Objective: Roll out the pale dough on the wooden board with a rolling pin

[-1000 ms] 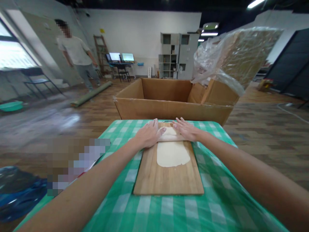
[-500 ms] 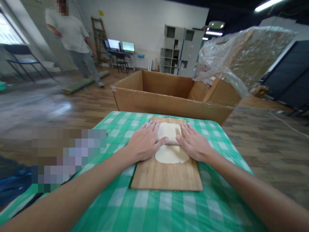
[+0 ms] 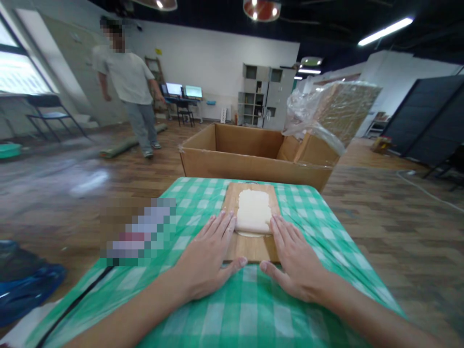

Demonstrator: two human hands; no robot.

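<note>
On the far part of the table [image 3: 232, 314], a flat sheet of pale dough [image 3: 253, 204] lies on a wooden board [image 3: 253, 250], with what looks like a pale rolling pin [image 3: 253, 227] across its near end. Our left hand [image 3: 213, 256] and right hand [image 3: 297, 258] are laid flat, fingers stretched out over the pin's two ends, thumbs splayed inward by the board's near edge; neither is gripping. We judge that bearing on both ends keeps the pin level, and that the board's lengthwise set gives it a straight run.

On the left of the table lies a pixelated item [image 3: 145, 232], a black cable [image 3: 76, 300] running from it towards us. A big cardboard box [image 3: 253, 163] stands just beyond the far edge, limiting room there; a person [image 3: 128, 79] is well apart, far left.
</note>
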